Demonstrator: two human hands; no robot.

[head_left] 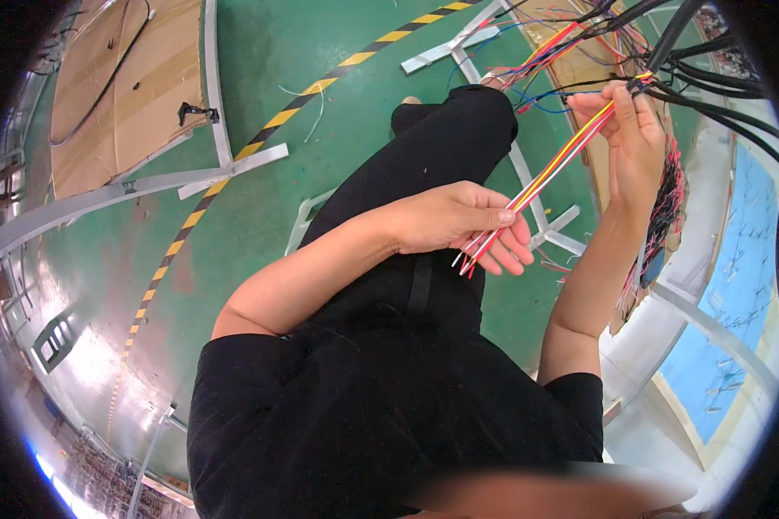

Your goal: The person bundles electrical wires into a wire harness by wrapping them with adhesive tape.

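Observation:
A slim bundle of red, yellow and white wires stretches slantwise between my hands. Near its loose lower ends, my left hand pinches it under the thumb, with the other fingers spread below. My right hand grips the upper part, close to where the wires meet a black cable. The cut ends poke out past my left fingers, over my black-clad lap. What lies inside my right palm is partly hidden.
Thick black cables and a tangle of coloured wires hang at the upper right. More red and black wires lie beside my right forearm. Cardboard on a metal frame stands left. Striped tape crosses the green floor.

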